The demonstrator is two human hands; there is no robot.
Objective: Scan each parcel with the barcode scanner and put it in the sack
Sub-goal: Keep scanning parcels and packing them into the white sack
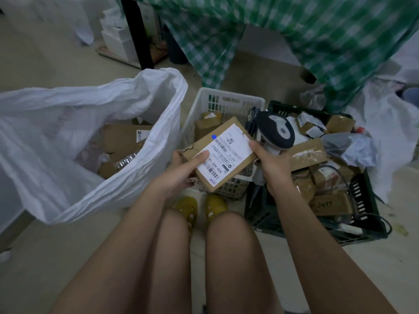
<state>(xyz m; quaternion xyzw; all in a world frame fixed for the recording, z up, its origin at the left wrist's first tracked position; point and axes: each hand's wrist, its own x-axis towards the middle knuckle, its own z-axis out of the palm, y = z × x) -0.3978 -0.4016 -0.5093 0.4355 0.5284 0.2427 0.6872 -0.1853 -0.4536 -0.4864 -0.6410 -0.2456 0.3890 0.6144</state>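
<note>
On the floor to our left, the big crumpled white plastic sack [74,132] gapes open with cardboard boxes already inside. Ahead sits the white slotted plastic basket [229,103], and right of it the dark green crate [353,225] heaped with parcels. Over the basket we hold a flat brown cardboard parcel [220,152] — left hand [181,171] gripping its near corner, right hand [272,164] wrapped round the grey-and-black barcode scanner [275,132], thumb on the parcel's edge. We judge the scan in hand — next, swing left and drop it in.

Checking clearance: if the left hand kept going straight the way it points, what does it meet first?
The left hand points up and right, gripping the parcel. Beyond that, probably the white basket and boxes in it, though depth is unclear.
</note>
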